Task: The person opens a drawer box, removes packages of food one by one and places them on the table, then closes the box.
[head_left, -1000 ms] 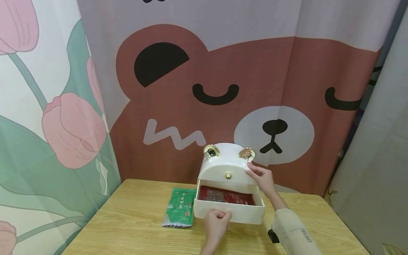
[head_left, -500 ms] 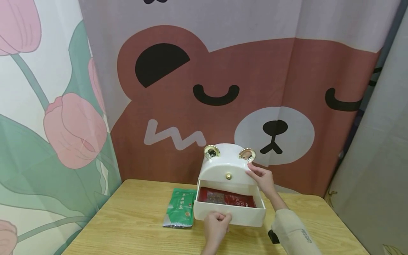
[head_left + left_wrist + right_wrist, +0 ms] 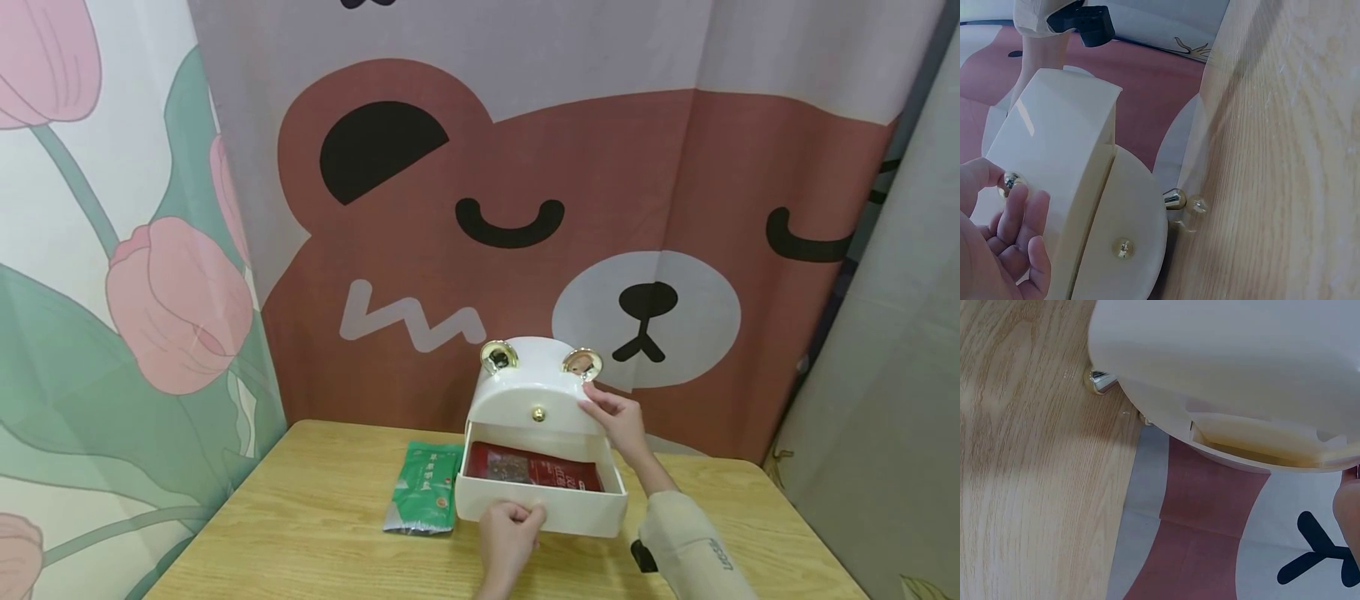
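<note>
A white storage box (image 3: 536, 367) with round gold-rimmed ears stands on the table, its lower drawer (image 3: 577, 512) slid well out. Inside the drawer lies a dark red packet (image 3: 525, 467). My left hand (image 3: 512, 540) is at the drawer's front, and in the left wrist view its thumb and finger pinch the gold knob (image 3: 1012, 182). With thumb and fingers, my right hand (image 3: 617, 423) holds the box's upper right edge, just under the right ear. An upper drawer with its own gold knob (image 3: 537, 413) is closed.
A green packet (image 3: 425, 487) lies flat on the wooden table (image 3: 315, 517), close by the box's left side. Behind the table hangs a curtain (image 3: 420, 250) with a brown bear print. A black strap piece (image 3: 642, 556) shows by the right sleeve (image 3: 690, 537).
The lower drawer has come slightly farther out toward me, with my left hand still on its knob. More of the red packet shows. My right hand and the box body have stayed in place.
</note>
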`<state>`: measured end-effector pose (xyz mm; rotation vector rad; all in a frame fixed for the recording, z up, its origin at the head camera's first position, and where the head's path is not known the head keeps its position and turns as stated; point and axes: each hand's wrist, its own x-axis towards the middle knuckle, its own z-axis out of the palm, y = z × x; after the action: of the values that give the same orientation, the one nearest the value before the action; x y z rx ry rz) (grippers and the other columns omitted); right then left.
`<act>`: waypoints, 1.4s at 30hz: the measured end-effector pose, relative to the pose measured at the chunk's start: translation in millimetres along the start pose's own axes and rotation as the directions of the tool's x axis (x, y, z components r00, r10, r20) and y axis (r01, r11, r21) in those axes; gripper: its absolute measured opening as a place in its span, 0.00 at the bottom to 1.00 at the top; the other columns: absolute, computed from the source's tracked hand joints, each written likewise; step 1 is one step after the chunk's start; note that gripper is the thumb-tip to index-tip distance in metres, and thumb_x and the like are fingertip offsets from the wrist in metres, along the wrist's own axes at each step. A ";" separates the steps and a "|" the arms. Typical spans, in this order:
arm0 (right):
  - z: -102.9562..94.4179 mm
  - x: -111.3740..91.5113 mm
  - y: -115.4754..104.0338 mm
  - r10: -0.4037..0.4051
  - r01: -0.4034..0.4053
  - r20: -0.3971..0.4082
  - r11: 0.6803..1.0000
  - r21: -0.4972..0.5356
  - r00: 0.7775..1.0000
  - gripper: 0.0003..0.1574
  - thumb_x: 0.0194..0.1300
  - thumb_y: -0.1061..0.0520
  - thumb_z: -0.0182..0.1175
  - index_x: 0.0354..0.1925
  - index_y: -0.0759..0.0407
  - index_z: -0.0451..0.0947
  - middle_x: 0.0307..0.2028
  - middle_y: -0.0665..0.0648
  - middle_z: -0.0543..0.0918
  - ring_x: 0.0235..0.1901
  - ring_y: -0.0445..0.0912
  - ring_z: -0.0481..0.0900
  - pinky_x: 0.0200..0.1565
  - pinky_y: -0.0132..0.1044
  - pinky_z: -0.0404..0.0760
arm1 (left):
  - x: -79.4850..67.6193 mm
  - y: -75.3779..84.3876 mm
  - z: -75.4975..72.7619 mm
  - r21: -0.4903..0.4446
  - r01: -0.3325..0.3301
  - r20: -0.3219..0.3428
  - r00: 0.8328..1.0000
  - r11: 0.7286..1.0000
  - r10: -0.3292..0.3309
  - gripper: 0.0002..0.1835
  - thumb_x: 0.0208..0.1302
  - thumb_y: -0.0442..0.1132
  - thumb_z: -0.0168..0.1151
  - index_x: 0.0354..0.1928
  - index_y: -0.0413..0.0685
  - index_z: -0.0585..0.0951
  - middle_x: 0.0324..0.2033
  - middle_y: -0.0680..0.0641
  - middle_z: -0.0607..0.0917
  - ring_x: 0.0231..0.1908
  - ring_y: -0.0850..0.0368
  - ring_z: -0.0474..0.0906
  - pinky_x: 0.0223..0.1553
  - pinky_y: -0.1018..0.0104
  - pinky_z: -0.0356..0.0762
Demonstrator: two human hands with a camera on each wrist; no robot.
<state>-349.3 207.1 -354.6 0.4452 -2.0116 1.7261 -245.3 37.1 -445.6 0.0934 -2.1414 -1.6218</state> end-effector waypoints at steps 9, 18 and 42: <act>0.3 -0.4 1.0 -0.013 0.013 -0.004 1.000 0.008 1.000 0.18 0.53 0.69 0.61 0.43 0.79 0.73 0.47 0.69 0.73 0.41 0.31 0.76 0.38 0.23 0.73 | -0.9 1.2 -1.4 -0.034 0.012 0.020 1.000 0.999 -0.011 0.13 0.42 0.44 0.67 0.09 0.51 0.76 0.04 0.59 0.72 0.06 0.69 0.67 0.10 0.71 0.60; 0.0 -1.5 -0.9 -0.005 0.005 0.001 1.000 -0.001 1.000 0.19 0.53 0.67 0.61 0.43 0.78 0.73 0.47 0.69 0.73 0.42 0.34 0.75 0.38 0.23 0.73 | -1.7 1.0 -4.7 0.004 0.016 0.047 0.999 1.000 -0.016 0.14 0.44 0.48 0.67 0.10 0.52 0.77 0.06 0.60 0.73 0.07 0.70 0.68 0.12 0.71 0.61; -3.4 3.5 13.5 0.007 -0.007 0.005 1.000 -0.019 1.000 0.20 0.54 0.63 0.63 0.44 0.74 0.74 0.48 0.64 0.74 0.44 0.33 0.75 0.38 0.24 0.73 | 5.3 7.3 -27.6 0.249 -0.189 0.222 0.966 0.950 0.134 0.15 0.50 0.53 0.62 0.14 0.55 0.79 0.15 0.62 0.73 0.16 0.69 0.62 0.17 0.71 0.59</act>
<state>-358.9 212.9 -363.7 0.4380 -2.0336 1.7103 -237.8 12.8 -431.4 -0.1692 -2.4436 -1.2886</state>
